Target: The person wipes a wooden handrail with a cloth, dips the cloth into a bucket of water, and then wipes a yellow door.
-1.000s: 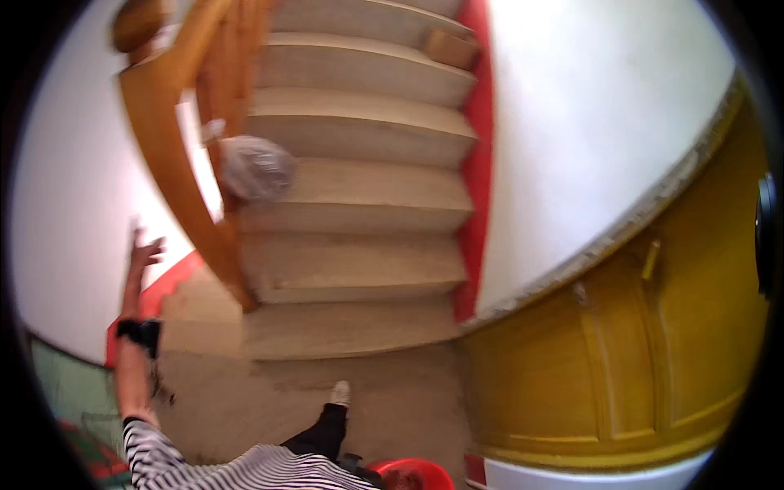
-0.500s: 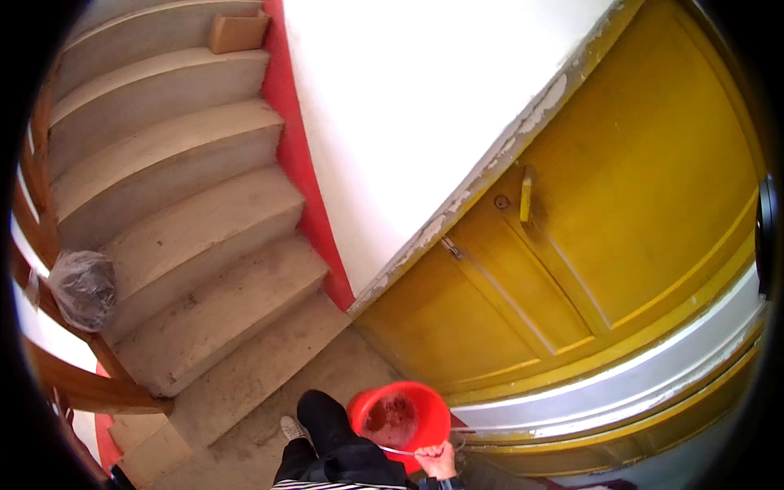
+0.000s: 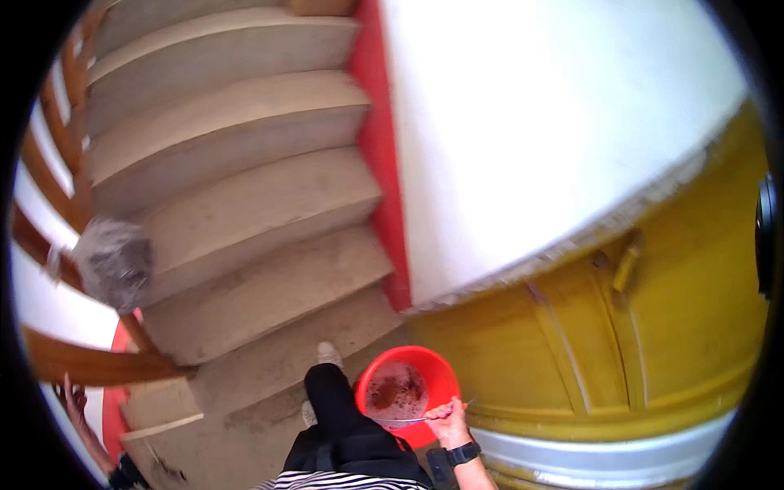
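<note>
My right hand is closed around the thin wire handle of a red bucket, just right of my legs. Murky, pinkish liquid with brown patches shows inside the bucket. Over at the lower left, my left hand has its fingers apart, beside the wooden banister; whether it touches the wood I cannot tell. A dark watch sits on my right wrist.
Curved concrete stairs climb ahead, with a brown box near the top. A clear plastic bag hangs at the left railing. On the right stand a white wall and yellow door. My shoe is by the lowest steps.
My view has swung right-to-left toward the stairs, and one foot has stepped forward. The bucket has come along in my right hand. My left hand now shows more plainly by the banister.
</note>
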Available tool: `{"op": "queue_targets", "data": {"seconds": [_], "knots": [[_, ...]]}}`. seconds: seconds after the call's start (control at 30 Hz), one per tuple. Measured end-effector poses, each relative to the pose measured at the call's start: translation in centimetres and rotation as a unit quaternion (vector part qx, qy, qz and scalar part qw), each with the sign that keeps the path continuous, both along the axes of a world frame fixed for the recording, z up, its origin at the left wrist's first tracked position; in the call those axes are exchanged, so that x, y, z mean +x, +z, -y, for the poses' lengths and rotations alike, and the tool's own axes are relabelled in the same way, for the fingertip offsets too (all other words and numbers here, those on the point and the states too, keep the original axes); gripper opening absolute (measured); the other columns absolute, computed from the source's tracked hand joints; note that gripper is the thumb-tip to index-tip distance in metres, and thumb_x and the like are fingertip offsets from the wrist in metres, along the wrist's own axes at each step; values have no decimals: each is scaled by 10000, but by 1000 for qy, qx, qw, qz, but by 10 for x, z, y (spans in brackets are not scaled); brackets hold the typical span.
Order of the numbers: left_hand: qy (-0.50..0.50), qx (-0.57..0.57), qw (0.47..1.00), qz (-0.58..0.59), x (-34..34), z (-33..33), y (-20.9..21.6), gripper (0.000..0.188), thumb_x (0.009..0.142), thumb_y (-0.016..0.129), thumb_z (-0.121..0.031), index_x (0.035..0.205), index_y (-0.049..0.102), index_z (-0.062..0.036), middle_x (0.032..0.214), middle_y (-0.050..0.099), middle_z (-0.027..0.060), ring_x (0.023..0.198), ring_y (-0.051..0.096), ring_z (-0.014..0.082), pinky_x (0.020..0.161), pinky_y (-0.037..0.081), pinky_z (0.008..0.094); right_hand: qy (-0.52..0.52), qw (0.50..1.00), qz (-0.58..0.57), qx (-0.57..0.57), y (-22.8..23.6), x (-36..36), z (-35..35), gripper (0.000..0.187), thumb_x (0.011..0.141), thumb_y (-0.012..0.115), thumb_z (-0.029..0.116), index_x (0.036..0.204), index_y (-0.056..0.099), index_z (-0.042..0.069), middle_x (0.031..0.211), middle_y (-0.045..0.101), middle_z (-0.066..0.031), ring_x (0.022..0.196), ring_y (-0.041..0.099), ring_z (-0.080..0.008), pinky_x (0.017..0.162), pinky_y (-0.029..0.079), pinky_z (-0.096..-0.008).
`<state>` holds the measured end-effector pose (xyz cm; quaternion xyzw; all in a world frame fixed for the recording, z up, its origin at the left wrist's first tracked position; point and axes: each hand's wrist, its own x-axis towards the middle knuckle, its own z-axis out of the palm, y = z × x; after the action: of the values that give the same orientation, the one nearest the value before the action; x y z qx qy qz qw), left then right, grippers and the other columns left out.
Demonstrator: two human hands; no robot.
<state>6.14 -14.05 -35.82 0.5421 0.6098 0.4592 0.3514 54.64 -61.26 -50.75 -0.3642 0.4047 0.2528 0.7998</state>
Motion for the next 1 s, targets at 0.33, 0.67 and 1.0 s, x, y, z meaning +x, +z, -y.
{"op": "queue_targets", "data": {"seconds": [0.33,0.67,1.0], "knots": [[103,-9,995,10,33,0,10,555,786,661,-242,1201,334,-74,971,531,103,741,546,167,645,463,290,309,949,2,-55,27,75,-126,338,901,481,376,614,428,206,521,279,69,456,278,-85,483,276,-250],[169,-25,984,40,-17,-34,-45,686,721,736,-183,1234,301,-47,1025,531,164,699,586,196,545,506,270,487,868,86,-42,90,130,-269,239,916,494,300,738,417,161,575,305,63,510,304,-68,488,296,-233],[210,-118,959,-147,-77,-40,-69,687,683,677,-499,1199,431,-117,919,565,27,672,567,97,547,463,221,584,802,123,8,37,147,-368,238,921,488,278,750,381,153,594,317,56,510,312,-62,479,291,-221]]}}
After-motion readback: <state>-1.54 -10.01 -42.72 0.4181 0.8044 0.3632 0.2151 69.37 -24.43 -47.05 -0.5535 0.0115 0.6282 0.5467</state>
